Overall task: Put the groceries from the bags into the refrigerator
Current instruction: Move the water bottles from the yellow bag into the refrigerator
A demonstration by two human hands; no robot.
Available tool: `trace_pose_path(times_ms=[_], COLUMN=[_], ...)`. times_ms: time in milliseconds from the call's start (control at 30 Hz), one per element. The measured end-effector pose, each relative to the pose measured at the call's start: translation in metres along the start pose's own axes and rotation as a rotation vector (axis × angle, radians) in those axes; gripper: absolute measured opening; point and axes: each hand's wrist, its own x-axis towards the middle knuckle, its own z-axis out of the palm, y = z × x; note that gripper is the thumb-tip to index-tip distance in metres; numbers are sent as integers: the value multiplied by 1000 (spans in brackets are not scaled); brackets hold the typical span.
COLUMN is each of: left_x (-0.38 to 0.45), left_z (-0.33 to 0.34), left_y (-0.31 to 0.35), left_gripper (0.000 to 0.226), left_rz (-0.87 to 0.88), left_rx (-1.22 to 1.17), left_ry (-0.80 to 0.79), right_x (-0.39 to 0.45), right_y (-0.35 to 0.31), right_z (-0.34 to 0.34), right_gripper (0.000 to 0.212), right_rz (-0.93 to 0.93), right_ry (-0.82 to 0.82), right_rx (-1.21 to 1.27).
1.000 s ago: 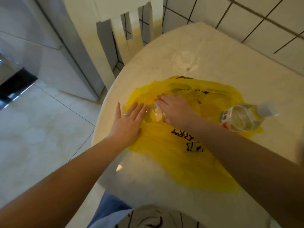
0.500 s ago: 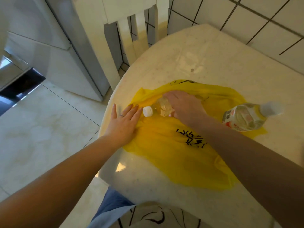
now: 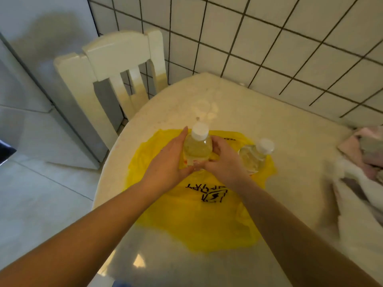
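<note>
Clear plastic bottle with white screw cap [image 3: 198, 147], pale liquid inside: upright over the flattened yellow plastic bag [image 3: 199, 208], near the table's [image 3: 290, 129] left edge. Left hand [image 3: 169, 162] and right hand [image 3: 222, 162] cup its lower body, fingers [image 3: 216, 145] wrapped round. Likely moderately heavy, smooth, squeezable; best held mid-body. A second like bottle [image 3: 256, 155] stands just right.

This looks like a home kitchen. The wall [image 3: 269, 48] has white square tiles. A white wooden chair [image 3: 116, 59] stands at a pale round table [image 3: 238, 104]. A tall grey fridge [image 3: 41, 59] stands beside the chair.
</note>
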Motion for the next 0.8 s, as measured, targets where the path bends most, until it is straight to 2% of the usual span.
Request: trace_pose_path(times_ms=[233,367,467,533,567,633,733,800], left_x=[2,1,0,0,0,1,-1,-2], left_z=[31,37,39,39,40,40,37,34], left_y=[-2,0,0,0,0,0,4,7], left_gripper=[85,87,91,90,90,89,87,84], left_rz=[-8,-5,-36,-53,-58,-70,-84,-86], left_rx=[-154,-190,-239,-256,-257,-263,-276,-290], left_ry=[-152,-151,-126,-125,-123,-115,-100,-87], right_x=[-32,-46,-68,-77,-77,-70,-52,-43], right_y=[19,28,26,27,30,39,50,53], right_z=[1,0,-16,-32,-39,-51,-60,-63], right_gripper=[50,71,33,34,40,57,84,88], right_rz=[15,57,31,-39,-60,-32,39,40], right_ry=[76,135,485,709,756,704,460,370], right_rx=[134,83,170,201,202,144,-24,-100])
